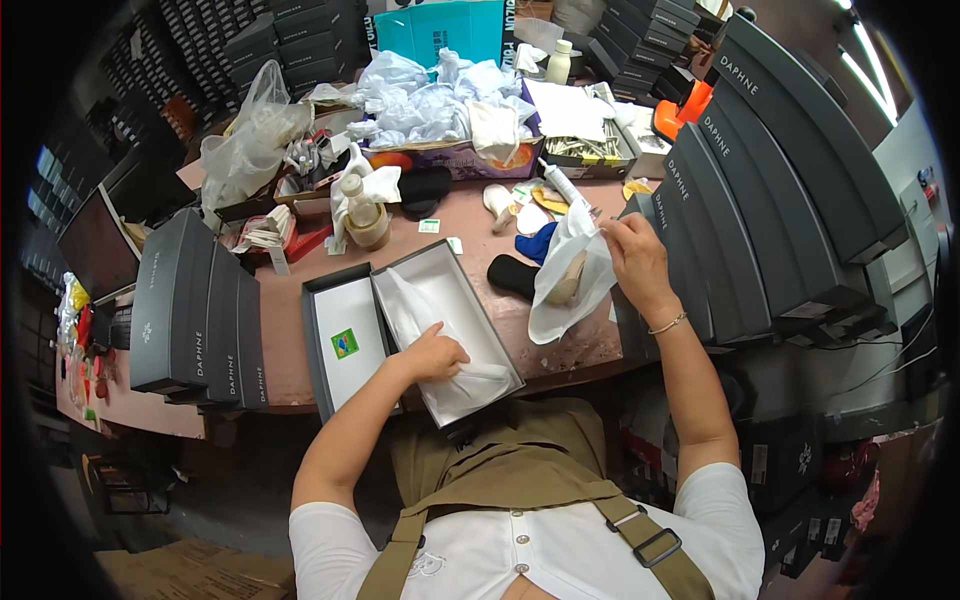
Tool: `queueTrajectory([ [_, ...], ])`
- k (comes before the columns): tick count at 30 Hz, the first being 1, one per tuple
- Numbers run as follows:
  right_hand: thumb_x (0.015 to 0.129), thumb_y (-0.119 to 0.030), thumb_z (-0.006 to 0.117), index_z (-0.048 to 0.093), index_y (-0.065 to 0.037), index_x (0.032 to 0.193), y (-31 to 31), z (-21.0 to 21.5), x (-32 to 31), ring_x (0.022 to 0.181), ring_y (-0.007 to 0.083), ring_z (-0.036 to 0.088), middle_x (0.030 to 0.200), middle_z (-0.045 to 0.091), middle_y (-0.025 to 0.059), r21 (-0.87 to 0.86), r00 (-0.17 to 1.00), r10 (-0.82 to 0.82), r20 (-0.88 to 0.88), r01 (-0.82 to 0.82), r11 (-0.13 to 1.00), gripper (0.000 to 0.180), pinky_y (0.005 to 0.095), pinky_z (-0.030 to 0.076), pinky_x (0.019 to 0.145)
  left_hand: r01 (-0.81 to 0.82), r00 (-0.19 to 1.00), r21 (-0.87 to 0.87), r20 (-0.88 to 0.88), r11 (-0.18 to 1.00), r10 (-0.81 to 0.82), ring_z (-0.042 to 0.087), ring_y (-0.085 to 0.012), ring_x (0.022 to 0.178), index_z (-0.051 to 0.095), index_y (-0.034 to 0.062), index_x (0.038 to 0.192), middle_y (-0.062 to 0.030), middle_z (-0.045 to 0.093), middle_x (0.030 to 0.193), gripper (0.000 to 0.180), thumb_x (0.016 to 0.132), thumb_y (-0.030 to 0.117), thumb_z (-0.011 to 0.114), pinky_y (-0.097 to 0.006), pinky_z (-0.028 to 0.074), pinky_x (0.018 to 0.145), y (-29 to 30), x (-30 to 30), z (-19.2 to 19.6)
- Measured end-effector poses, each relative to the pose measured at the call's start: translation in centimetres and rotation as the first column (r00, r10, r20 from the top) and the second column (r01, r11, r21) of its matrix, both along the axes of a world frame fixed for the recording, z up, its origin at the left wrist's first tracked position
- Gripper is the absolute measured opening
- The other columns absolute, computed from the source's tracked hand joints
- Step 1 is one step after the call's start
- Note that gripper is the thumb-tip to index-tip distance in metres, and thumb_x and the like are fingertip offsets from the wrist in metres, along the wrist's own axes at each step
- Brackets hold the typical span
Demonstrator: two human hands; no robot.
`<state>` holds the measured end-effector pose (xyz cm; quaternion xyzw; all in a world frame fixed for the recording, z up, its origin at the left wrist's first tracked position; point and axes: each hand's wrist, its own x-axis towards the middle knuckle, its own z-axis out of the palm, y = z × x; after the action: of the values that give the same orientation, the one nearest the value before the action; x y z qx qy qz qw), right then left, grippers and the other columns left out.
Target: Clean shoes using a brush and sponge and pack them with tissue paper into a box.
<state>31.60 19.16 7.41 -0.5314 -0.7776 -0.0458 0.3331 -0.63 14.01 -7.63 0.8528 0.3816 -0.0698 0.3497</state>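
My right hand (638, 258) pinches the upper edge of a thin white shoe bag (552, 318) and holds it up over the table's right side. Through the cloth a pale beige shoe (570, 278) shows in part. My left hand (436, 356) is curled on a long white-wrapped bundle (480, 384) inside an open shoe box (450, 275). What the wrapping contains is hidden. Against the box's left side lies its lid (325, 300), white inside with a green sticker (344, 343). A black rounded pad (511, 277) sits just left of the shoe bag.
Dark shoe boxes (740, 170) stand stacked high at my right, with more boxes (185, 310) at my left. Behind are a carton of crumpled white-blue tissue (425, 105), a jar (366, 222), a white tube (565, 183) and a blue cloth (537, 243).
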Motion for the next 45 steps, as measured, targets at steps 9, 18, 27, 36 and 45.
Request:
queueTrajectory([
  [9,0.080,0.010,0.051,0.068,-0.004,0.101,-2.0,7.1,-4.4,0.067,0.0142,0.051,0.078,0.055,0.0056,-0.033,0.803,0.363,-0.473,-0.428,0.903,0.029,0.0248,0.041,0.061,0.033,0.143,-0.993,0.120,0.117,0.982,0.052,-0.0291,0.120,0.036,0.0009,0.139,-0.0188,0.047,0.135,0.073,0.095,0.059,0.035,-0.043,0.043,0.101,0.7,7.7,6.3],
  [18,0.084,-0.008,0.068,0.067,0.010,0.097,-12.9,5.4,-0.3,0.079,0.0301,0.063,0.093,0.066,0.0213,-0.358,0.140,0.569,-0.810,-0.887,-0.292,0.022,0.0356,0.051,0.073,-0.156,-0.213,-0.836,0.548,0.525,0.809,0.057,-0.0164,0.103,0.035,0.0081,0.139,-0.0068,0.057,0.116,0.071,0.079,0.009,0.074,-0.030,0.047,0.088,-5.8,11.9,8.1],
  [27,0.076,-0.020,0.073,0.041,0.003,0.133,-14.2,-0.8,-1.1,0.121,0.0246,0.047,0.133,0.047,0.0141,-0.485,0.561,-0.106,-0.821,-0.588,0.647,0.070,0.0348,0.037,0.102,-0.273,-0.462,-0.825,0.563,0.494,0.685,0.057,-0.0202,0.107,0.028,0.0128,0.141,-0.0104,0.053,0.120,0.068,0.083,0.000,0.062,-0.032,0.050,0.089,-1.8,9.9,7.7],
  [36,0.086,-0.031,0.062,0.050,0.008,0.120,-2.7,-12.6,-16.5,0.110,0.0406,0.056,0.115,0.058,0.0288,-0.491,0.705,0.244,-0.666,-0.660,0.569,0.053,0.0422,0.044,0.091,-0.098,-0.759,-0.967,0.225,0.234,0.611,0.048,-0.0244,0.121,0.025,0.0114,0.143,-0.0129,0.044,0.135,0.050,0.097,0.014,0.045,-0.040,0.043,0.098,-0.5,4.6,-1.8],
  [45,0.085,-0.031,0.064,0.040,0.003,0.132,-4.7,-12.7,-18.2,0.098,0.0424,0.057,0.115,0.053,0.0285,-0.438,0.945,0.326,-0.003,-0.294,0.849,0.063,0.0463,0.050,0.077,-0.855,0.132,-0.259,0.729,0.448,0.672,0.046,-0.0307,0.127,0.044,-0.0016,0.134,-0.0199,0.047,0.137,0.045,0.091,0.007,0.052,-0.036,0.037,0.104,-9.3,0.2,0.2],
])
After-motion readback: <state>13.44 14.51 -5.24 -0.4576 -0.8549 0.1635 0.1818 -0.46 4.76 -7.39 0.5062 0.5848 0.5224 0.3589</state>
